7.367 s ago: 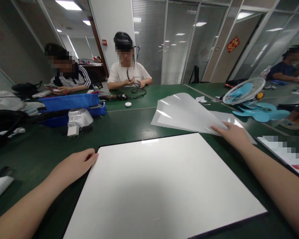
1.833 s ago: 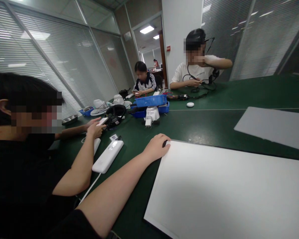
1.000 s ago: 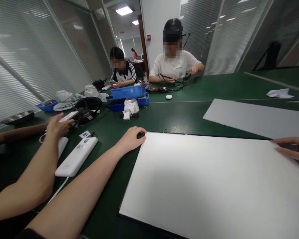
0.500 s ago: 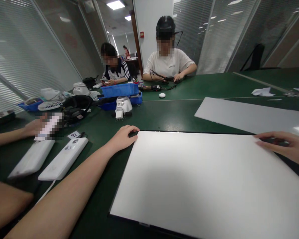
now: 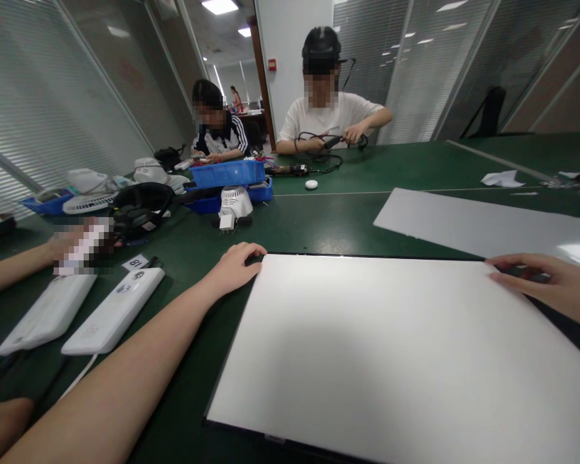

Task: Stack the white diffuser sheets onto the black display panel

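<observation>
A large flat white panel [image 5: 391, 348] with a thin black edge lies on the green table in front of me. My left hand [image 5: 239, 265] is closed on its far left corner, thumb and fingers pinching the edge. At the far right corner, my right hand [image 5: 546, 283] pinches the edge between thumb and fingers. The undersides of both grips are hidden. Beyond the panel, to the right, lies a grey-white sheet [image 5: 464, 222].
Left of my forearm lie two white power-bank-like devices [image 5: 118, 309] with cables. Headphones [image 5: 142, 209], blue trays [image 5: 229, 173] and a white plug-in device [image 5: 234, 205] stand farther back. A co-worker's hand [image 5: 75, 241] is at left. Two people sit across the table.
The whole view has shifted slightly, so the panel and both my hands appear a little further left. The person across has raised a black cabled item. Both my grips are unchanged.
</observation>
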A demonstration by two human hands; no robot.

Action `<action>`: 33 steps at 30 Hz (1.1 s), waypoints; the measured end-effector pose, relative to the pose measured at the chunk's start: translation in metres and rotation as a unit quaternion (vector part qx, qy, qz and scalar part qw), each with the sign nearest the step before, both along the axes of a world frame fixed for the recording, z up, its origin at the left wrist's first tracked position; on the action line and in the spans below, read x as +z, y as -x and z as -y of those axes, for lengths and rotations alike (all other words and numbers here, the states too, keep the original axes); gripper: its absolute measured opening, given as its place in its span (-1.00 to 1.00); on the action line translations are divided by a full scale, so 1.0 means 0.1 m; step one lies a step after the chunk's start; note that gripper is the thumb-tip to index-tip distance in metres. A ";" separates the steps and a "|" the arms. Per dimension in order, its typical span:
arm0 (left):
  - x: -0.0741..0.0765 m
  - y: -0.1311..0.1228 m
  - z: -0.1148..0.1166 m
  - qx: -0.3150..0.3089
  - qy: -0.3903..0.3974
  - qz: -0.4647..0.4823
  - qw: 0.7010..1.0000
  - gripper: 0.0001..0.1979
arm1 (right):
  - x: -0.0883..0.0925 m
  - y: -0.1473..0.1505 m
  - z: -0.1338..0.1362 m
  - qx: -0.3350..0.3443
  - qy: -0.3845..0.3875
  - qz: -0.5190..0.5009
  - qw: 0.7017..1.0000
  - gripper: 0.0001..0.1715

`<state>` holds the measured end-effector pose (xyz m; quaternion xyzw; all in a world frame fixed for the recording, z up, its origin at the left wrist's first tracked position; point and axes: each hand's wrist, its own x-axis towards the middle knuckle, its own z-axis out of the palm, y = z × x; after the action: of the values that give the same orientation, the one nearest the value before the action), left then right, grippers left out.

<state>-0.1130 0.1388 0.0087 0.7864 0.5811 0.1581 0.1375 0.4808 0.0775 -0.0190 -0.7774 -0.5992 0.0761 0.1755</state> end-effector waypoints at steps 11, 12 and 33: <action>-0.02 -0.03 -0.02 0.009 -0.008 -0.016 1.000 -0.66 | -0.04 -0.04 -0.01 0.028 0.013 -0.045 0.998 -0.36; -0.02 -0.03 -0.02 0.011 -0.008 -0.014 1.000 -0.67 | -0.04 -0.04 -0.01 0.030 0.010 -0.045 0.999 -0.36; -0.14 0.02 -0.13 0.007 -0.013 -0.037 0.999 -0.59 | 0.14 0.22 0.06 0.055 -0.008 -0.015 0.998 -0.37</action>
<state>-0.1148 0.1515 -0.0056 0.7892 0.5893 0.1373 0.1050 0.4586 0.0718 -0.0050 -0.7407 -0.6388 0.0925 0.1866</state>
